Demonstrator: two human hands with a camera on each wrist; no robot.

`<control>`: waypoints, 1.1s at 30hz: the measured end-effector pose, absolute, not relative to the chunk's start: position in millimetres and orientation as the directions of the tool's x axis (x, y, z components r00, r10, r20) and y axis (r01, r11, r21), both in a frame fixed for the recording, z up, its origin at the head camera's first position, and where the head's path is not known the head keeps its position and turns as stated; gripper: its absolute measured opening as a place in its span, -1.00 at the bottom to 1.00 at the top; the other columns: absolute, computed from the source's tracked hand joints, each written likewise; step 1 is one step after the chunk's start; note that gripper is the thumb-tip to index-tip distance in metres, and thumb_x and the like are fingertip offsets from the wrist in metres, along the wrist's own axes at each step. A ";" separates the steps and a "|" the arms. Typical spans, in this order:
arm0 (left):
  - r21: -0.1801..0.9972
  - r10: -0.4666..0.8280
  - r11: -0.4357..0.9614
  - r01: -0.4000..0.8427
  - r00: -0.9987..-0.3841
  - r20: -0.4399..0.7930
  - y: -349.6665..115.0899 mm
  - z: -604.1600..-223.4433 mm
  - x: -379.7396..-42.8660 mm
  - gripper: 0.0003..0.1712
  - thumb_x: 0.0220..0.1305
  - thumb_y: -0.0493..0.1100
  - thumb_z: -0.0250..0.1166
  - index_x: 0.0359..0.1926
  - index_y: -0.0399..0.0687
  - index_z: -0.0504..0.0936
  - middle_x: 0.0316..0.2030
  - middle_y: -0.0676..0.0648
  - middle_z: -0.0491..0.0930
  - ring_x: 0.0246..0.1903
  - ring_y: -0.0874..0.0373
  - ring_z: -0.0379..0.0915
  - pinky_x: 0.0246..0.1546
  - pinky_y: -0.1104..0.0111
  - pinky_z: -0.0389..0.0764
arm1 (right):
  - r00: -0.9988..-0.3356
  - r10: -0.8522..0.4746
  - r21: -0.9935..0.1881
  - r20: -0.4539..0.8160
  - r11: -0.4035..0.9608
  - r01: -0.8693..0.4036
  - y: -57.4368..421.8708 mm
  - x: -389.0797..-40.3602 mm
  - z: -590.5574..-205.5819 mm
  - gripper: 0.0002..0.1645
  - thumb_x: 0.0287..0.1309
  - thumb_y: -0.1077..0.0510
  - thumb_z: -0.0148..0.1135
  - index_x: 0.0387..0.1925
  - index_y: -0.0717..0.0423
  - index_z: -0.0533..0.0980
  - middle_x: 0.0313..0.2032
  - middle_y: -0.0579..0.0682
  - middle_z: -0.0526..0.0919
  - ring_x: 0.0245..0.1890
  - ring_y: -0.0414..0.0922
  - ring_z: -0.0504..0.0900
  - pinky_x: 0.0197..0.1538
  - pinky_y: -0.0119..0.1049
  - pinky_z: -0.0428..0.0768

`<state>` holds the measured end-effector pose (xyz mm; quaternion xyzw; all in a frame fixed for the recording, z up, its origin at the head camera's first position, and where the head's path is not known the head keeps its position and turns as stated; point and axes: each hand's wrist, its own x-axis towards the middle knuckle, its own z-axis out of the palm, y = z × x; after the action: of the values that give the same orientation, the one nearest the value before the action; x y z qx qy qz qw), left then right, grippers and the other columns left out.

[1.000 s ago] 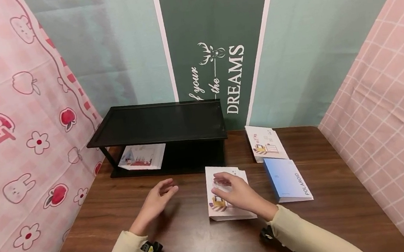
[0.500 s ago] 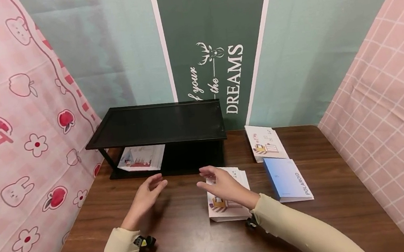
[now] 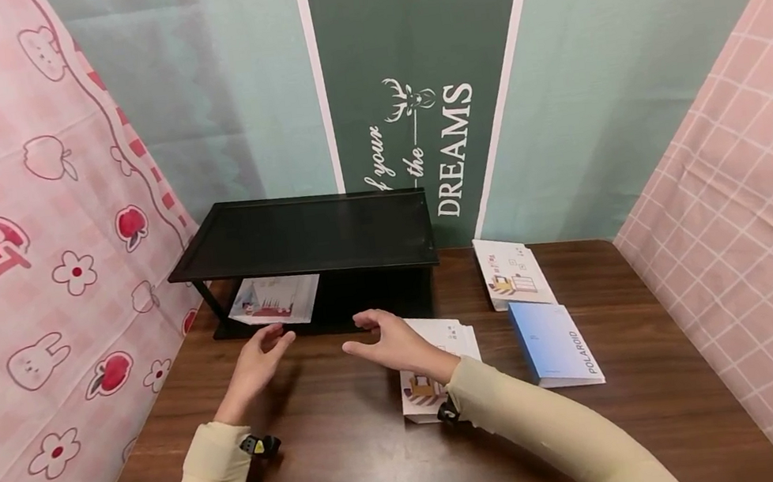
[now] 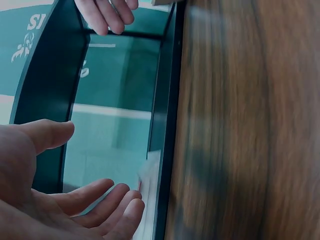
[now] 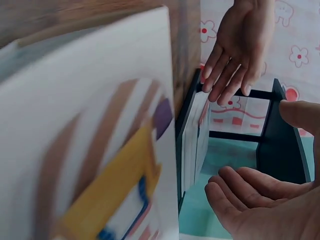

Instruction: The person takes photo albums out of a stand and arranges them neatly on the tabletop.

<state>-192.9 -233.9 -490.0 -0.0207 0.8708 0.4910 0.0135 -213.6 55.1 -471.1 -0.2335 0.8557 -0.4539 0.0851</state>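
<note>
My left hand (image 3: 252, 369) is held above the table just in front of a black two-tier shelf (image 3: 300, 235), fingers relaxed and holding nothing. A white illustrated book (image 3: 277, 299) lies on the shelf's lower level, beyond that hand. My right hand (image 3: 398, 343), also holding nothing, hovers over the left side of a white book with a yellow shop picture (image 3: 421, 404). Its fingers point left towards the other hand. In the right wrist view the palm of my right hand (image 5: 280, 200) faces the shelf and the book pages.
Another white illustrated book (image 3: 512, 274) lies at the back right of the wooden table (image 3: 355, 467). Touching or nearly touching its front edge is a blue-and-white POLAROID book (image 3: 556, 345). Printed cloths hang on the left, back and right.
Both hands have moved left, the right one farther, passing from above the middle book to over its left edge. The books and the shelf stay where they were.
</note>
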 end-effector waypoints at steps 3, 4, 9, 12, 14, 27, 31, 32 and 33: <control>0.857 -0.045 0.510 -0.069 -0.998 -0.053 -242.1 -490.0 -196.1 -0.24 0.64 0.06 0.24 0.54 -0.41 0.33 0.44 -0.47 0.41 0.43 -0.31 0.38 0.43 -0.12 0.44 | -0.879 -0.473 -0.825 0.058 0.473 -0.309 45.6 -218.7 -472.8 -0.23 0.37 -0.13 0.48 0.38 0.26 0.52 0.33 0.18 0.62 0.34 0.13 0.59 0.41 0.07 0.55; 0.860 -0.049 0.505 -0.076 -0.997 -0.059 -244.8 -490.0 -197.1 -0.23 0.64 0.07 0.23 0.55 -0.41 0.32 0.45 -0.47 0.40 0.44 -0.31 0.37 0.43 -0.12 0.44 | -0.880 -0.472 -0.827 0.055 0.472 -0.305 42.8 -220.5 -473.3 -0.24 0.37 -0.13 0.47 0.38 0.26 0.52 0.32 0.19 0.62 0.33 0.15 0.59 0.40 0.06 0.55; 0.871 -0.078 0.480 -0.109 -0.994 -0.081 -257.0 -489.9 -203.4 -0.18 0.65 0.08 0.22 0.58 -0.42 0.24 0.50 -0.49 0.32 0.49 -0.32 0.30 0.47 -0.12 0.39 | -0.892 -0.451 -0.841 0.032 0.470 -0.267 29.4 -228.8 -475.6 -0.27 0.39 -0.12 0.45 0.37 0.25 0.53 0.30 0.22 0.63 0.31 0.22 0.58 0.39 0.06 0.55; 0.870 -0.109 0.476 -0.126 -0.990 -0.084 -263.7 -489.7 -207.9 -0.18 0.65 0.06 0.21 0.58 -0.46 0.22 0.49 -0.51 0.32 0.49 -0.34 0.29 0.47 -0.11 0.38 | -0.896 -0.443 -0.854 0.017 0.459 -0.244 21.0 -233.2 -476.6 -0.27 0.39 -0.12 0.45 0.37 0.26 0.53 0.30 0.24 0.63 0.32 0.24 0.56 0.39 0.06 0.55; 0.870 -0.133 0.471 -0.143 -0.987 -0.090 -267.6 -489.7 -211.1 -0.18 0.66 0.04 0.20 0.58 -0.48 0.20 0.47 -0.53 0.32 0.47 -0.35 0.29 0.47 -0.11 0.39 | -0.895 -0.446 -0.868 0.009 0.441 -0.229 15.5 -235.5 -477.0 -0.27 0.39 -0.11 0.45 0.36 0.28 0.53 0.30 0.26 0.63 0.32 0.25 0.56 0.38 0.07 0.56; 0.882 -0.275 0.412 -0.228 -0.954 -0.119 -280.1 -495.8 -226.2 -0.17 0.64 -0.01 0.18 0.56 -0.58 0.16 0.46 -0.58 0.30 0.46 -0.38 0.25 0.50 -0.10 0.32 | -0.915 -0.401 -0.857 -0.049 0.487 -0.167 -9.6 -255.0 -485.0 -0.23 0.37 -0.09 0.47 0.36 0.36 0.52 0.29 0.27 0.63 0.35 0.19 0.56 0.37 0.05 0.58; 0.882 -0.287 0.400 -0.249 -0.948 -0.138 -286.6 -497.1 -229.3 -0.14 0.64 0.01 0.17 0.58 -0.57 0.10 0.50 -0.57 0.22 0.51 -0.39 0.17 0.53 -0.12 0.27 | -0.910 -0.408 -0.852 -0.074 0.500 -0.155 -18.8 -258.8 -482.0 -0.20 0.37 -0.11 0.45 0.39 0.37 0.49 0.30 0.25 0.63 0.36 0.19 0.56 0.37 0.04 0.58; 0.884 -0.288 0.393 -0.254 -0.947 -0.144 -287.7 -497.1 -230.1 -0.13 0.64 0.02 0.17 0.58 -0.57 0.10 0.51 -0.57 0.21 0.51 -0.39 0.16 0.53 -0.12 0.27 | -0.908 -0.411 -0.852 -0.080 0.501 -0.151 -21.0 -259.1 -480.7 -0.19 0.38 -0.11 0.45 0.39 0.37 0.49 0.31 0.25 0.62 0.36 0.19 0.56 0.37 0.04 0.58; 0.884 -0.288 0.390 -0.258 -0.946 -0.149 -288.8 -496.9 -230.9 -0.12 0.64 0.03 0.17 0.59 -0.57 0.08 0.51 -0.57 0.20 0.52 -0.39 0.15 0.53 -0.12 0.27 | -0.907 -0.412 -0.851 -0.087 0.505 -0.147 -23.1 -259.5 -479.5 -0.19 0.38 -0.11 0.45 0.40 0.36 0.48 0.32 0.24 0.62 0.36 0.19 0.57 0.37 0.03 0.58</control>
<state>-230.9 -288.8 -496.9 -0.1639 0.8336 0.5274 -0.0144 -259.5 -23.1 -479.5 -0.1632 0.8560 -0.4700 0.1407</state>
